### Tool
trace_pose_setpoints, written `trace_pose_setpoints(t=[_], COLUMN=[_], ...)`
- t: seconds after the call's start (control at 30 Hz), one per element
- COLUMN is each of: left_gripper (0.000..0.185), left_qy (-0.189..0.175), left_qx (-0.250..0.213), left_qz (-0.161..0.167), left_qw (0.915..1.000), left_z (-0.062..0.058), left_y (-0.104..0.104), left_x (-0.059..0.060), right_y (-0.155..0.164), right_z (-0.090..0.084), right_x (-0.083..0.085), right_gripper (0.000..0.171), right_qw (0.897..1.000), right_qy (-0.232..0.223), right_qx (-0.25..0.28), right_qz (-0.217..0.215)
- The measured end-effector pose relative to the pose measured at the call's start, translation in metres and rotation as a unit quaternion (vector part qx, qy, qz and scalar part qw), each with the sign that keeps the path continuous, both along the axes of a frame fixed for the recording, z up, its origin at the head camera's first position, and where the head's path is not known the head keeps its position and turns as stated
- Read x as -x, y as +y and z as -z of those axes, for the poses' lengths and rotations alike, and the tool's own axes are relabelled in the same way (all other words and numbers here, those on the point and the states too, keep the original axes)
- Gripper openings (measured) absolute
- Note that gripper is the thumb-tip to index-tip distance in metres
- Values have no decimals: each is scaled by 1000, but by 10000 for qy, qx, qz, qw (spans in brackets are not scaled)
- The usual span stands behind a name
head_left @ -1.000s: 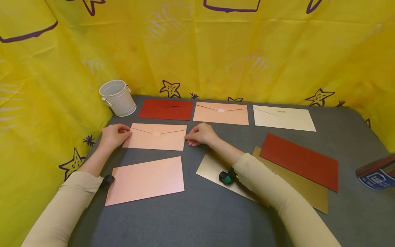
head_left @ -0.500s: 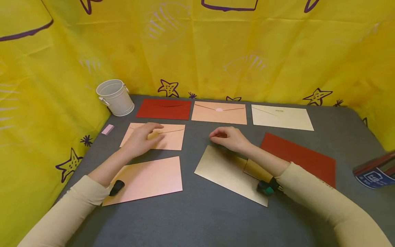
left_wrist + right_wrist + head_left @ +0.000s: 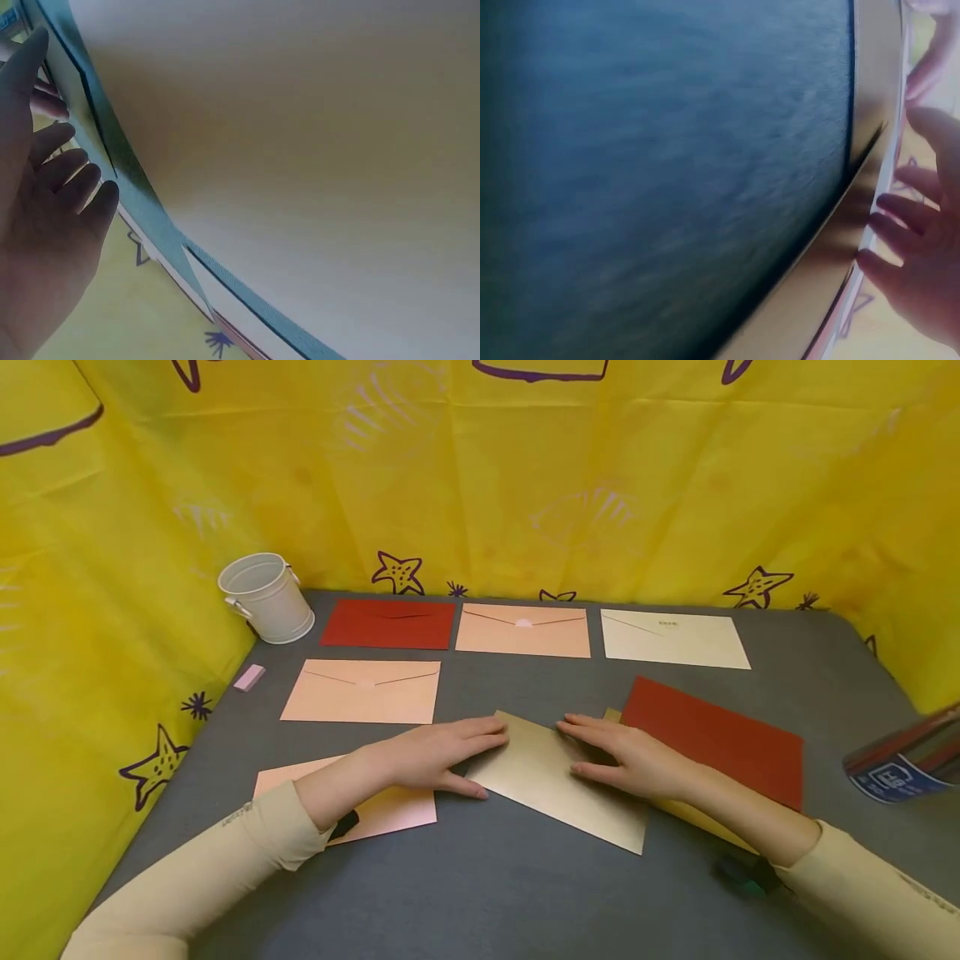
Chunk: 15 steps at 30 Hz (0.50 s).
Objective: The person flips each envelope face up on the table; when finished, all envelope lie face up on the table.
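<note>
Both grips lie flat, fingers straight and apart, on our gold envelope (image 3: pixel 558 781): our left hand (image 3: pixel 431 756) presses its left edge, our right hand (image 3: pixel 626 760) its upper right part, so the envelope sits between and under the two, clamped by neither.

It lies tilted on the grey desk (image 3: pixel 480 893), near the front middle, its right corner over a second gold envelope (image 3: pixel 690 814) that is partly hidden beneath a dark red envelope (image 3: pixel 712 739).

Our left forearm crosses a pink envelope (image 3: pixel 390 806). Another pink one (image 3: pixel 363 692) lies just behind it. Along the back stand a red envelope (image 3: pixel 390 624), a peach one (image 3: pixel 523 631) and a cream one (image 3: pixel 675 639).

At the far left we see a white bucket (image 3: pixel 264 597), then a small pink eraser (image 3: pixel 249 677).
</note>
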<state>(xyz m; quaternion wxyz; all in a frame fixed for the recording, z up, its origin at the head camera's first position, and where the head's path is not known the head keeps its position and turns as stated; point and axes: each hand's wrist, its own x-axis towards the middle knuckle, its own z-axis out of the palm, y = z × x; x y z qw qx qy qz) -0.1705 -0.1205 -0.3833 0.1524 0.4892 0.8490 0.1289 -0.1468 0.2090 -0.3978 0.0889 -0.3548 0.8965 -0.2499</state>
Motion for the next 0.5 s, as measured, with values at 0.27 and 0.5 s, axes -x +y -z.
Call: trace_pose_setpoints(t=[0.27,0.5], left_gripper=[78,75], left_qy=[224,673], left_qx=[148,194], left_qz=[42,135], left_qw=[9996,9975], left_z=[4,5], left_y=[5,3], left_x=[-5,-14], right_y=[20,31], right_z=[3,4], right_x=[-16,-32], right_gripper=[73,95], right_qw=[9966,9949], right_qy=[196,435], right_qx=[-529,-735], right_qz=[-594,-537])
